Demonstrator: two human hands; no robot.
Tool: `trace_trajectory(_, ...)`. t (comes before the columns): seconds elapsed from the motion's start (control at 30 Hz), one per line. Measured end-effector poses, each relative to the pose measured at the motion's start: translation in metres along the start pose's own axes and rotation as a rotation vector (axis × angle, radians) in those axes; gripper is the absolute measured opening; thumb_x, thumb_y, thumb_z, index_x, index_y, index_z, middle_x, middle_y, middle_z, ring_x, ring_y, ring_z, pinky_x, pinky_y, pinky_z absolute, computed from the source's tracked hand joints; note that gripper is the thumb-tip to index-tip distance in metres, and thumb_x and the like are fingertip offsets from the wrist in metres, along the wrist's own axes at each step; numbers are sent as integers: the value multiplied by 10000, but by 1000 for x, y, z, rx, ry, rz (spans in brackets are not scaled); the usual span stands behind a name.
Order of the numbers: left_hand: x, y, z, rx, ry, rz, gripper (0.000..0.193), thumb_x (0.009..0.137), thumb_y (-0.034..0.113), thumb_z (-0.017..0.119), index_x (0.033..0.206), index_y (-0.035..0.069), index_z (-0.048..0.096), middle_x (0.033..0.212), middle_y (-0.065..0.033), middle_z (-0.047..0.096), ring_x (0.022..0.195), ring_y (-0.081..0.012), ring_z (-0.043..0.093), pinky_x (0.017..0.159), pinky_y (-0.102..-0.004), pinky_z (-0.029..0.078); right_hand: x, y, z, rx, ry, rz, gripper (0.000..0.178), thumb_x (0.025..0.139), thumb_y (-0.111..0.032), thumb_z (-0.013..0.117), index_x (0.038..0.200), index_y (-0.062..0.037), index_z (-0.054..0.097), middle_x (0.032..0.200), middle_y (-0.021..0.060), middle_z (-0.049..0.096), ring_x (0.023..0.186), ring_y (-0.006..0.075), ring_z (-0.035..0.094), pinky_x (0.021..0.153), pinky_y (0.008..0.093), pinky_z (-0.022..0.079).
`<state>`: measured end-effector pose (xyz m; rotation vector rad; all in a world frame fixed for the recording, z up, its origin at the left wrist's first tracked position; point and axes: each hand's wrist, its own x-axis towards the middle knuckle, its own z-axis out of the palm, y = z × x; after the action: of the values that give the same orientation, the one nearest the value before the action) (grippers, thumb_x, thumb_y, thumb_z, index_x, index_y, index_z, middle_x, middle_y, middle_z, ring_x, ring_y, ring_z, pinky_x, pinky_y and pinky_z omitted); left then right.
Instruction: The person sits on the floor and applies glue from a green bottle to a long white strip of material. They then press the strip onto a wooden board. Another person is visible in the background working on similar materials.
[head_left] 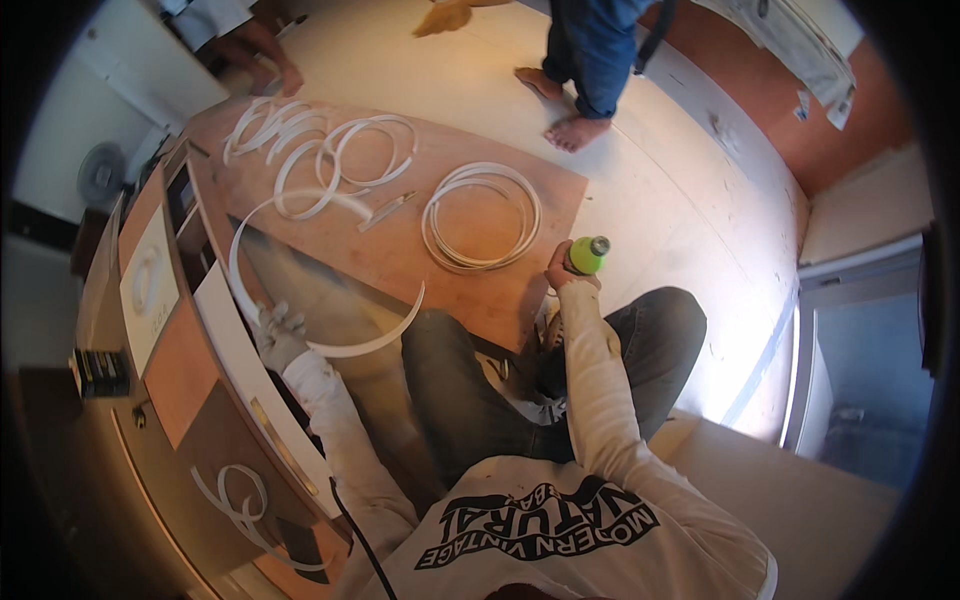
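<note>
My left hand (280, 338), which looks gloved in pale grey, is closed on a long white edging strip (372, 347). The strip curves up from the hand over the board and also out to the right, toward my knee. Beside that hand runs the long white edge of a cabinet panel (250, 365). My right hand (566, 268) is wrapped round a bright green, rounded tool (587, 255) with a grey round end; its exact kind is hard to make out. It is held up past the near right part of the brown board.
A brown board (500, 300) bears a coil of white strip (482, 265), more loose coils (300, 150) and a small slim tool (388, 208). Another person's bare feet (575, 132) stand beyond it. At left, the cabinet (190, 400) carries a black box (100, 373) and a loose strip (240, 505).
</note>
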<state>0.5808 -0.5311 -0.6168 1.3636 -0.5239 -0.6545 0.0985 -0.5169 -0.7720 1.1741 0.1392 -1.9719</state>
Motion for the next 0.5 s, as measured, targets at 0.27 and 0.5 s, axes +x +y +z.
trace_trajectory(0.27, -50, -16, -10, 59, -24, -54, 299, 995, 258, 544, 1181, 34, 611, 913, -117, 673, 596, -154, 608, 501, -235, 456, 74, -64, -39, 37, -12, -284, 333, 942, -265, 420, 997, -41, 661, 942, 129, 689, 866, 306, 679, 761, 477, 605)
trace_trajectory(0.5, -68, -11, -17, 8, -70, -10, 299, 1000, 236, 512, 1191, 17, 585, 966, -150, 684, 698, -180, 655, 583, -234, 500, 94, -81, -47, 101, -41, -278, 349, 948, -303, 436, 1063, -51, 649, 1029, 130, 675, 933, 305, 668, 789, 483, 598)
